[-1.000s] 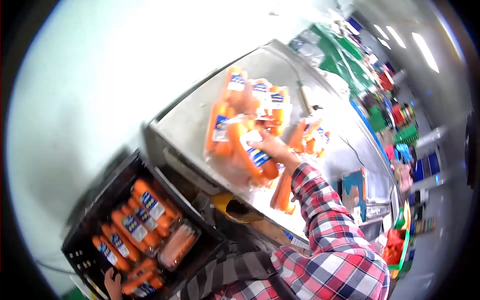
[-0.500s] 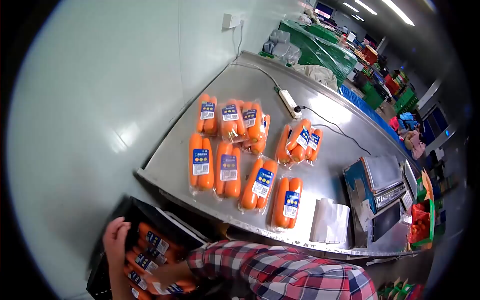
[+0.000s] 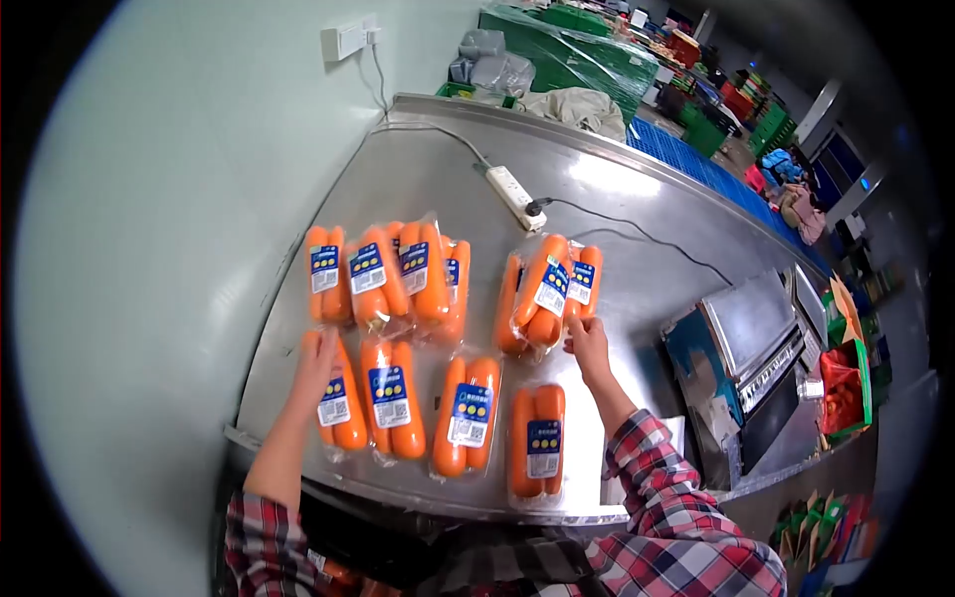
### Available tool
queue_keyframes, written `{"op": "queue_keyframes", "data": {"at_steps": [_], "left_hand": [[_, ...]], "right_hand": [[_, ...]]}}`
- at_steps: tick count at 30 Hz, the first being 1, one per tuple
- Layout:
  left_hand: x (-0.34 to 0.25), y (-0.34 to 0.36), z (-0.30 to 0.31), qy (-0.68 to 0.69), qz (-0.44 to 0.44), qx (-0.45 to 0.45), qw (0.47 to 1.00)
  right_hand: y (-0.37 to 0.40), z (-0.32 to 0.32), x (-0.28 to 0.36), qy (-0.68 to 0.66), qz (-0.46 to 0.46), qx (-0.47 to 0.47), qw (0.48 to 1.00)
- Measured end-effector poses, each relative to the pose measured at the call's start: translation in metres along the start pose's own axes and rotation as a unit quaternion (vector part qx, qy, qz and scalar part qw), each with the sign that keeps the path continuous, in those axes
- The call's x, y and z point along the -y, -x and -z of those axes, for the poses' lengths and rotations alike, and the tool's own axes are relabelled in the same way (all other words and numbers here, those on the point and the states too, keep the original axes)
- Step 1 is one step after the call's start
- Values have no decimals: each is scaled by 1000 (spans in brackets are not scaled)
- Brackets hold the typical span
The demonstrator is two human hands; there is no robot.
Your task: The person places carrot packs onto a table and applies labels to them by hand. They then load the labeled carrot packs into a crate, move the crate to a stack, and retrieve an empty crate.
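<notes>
My left hand (image 3: 318,363) is closed on the top end of a bagged carrot pack (image 3: 339,406) at the left of the front row. My right hand (image 3: 587,343) pinches the lower end of a pack (image 3: 584,282) in the right-hand group, beside a tilted pack (image 3: 544,289). Between my hands lie more labelled packs, one with two carrots (image 3: 392,398), another (image 3: 466,416), and one (image 3: 537,443) near the table edge. Behind my left hand, several packs (image 3: 378,279) lie overlapping.
A metal table (image 3: 458,204) carries a power strip (image 3: 515,199) with a black cable. Electronic equipment (image 3: 746,343) stands at the right. Carrot packs (image 3: 338,569) show below the front edge. Far off, people (image 3: 796,199) sit near crates.
Both hands have come up from the crate of carrots at the lower left to the packs on the table. The view has shifted, and the leftmost front pack now tilts.
</notes>
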State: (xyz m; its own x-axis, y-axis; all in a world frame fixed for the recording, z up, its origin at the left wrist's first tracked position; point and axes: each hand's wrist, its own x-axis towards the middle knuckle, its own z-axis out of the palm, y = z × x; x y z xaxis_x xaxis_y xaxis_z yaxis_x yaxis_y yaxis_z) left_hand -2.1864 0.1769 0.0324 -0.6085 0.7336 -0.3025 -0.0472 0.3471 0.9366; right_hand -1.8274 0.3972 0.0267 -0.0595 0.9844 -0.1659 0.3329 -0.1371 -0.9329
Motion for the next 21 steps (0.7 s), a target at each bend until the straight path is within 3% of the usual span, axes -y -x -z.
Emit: {"op": "queue_keyframes", "data": {"at_steps": [2,4,6,9,10,12,13,15,16,18,21], "left_hand": [[-7,-60,-15,-100,60,-22,993],[-26,-81,-45,84,49,-24,995],[3,-129,-57,207,89,52,973],[3,-131,-71,324,161,40,931],[-13,-114,-75,364,171,30,915],[12,-113,-74,392,132,70,908],[-3,-70,-65,356,65,34,932],[-35,14,-45,264,-58,-57,961],[-8,18,-46,336,-92,-44,936],[-13,99,-13,350,-28,-7,936],[28,191,17,439,-2,-18,898]], "right_hand": [[-27,-2,7,125,-97,154,975],[-25,-14,18,58,-138,198,969],[-23,-16,23,34,-156,191,968],[-32,-8,12,-13,-215,222,951],[-43,1,-2,-91,-230,246,937],[-57,7,-11,-281,-253,301,876],[-46,5,3,-295,-230,310,874],[-22,-4,15,-252,-221,230,914],[-21,-1,12,-247,-204,209,924],[-11,17,29,-167,-211,274,923],[46,-19,55,-195,-181,323,908]]}}
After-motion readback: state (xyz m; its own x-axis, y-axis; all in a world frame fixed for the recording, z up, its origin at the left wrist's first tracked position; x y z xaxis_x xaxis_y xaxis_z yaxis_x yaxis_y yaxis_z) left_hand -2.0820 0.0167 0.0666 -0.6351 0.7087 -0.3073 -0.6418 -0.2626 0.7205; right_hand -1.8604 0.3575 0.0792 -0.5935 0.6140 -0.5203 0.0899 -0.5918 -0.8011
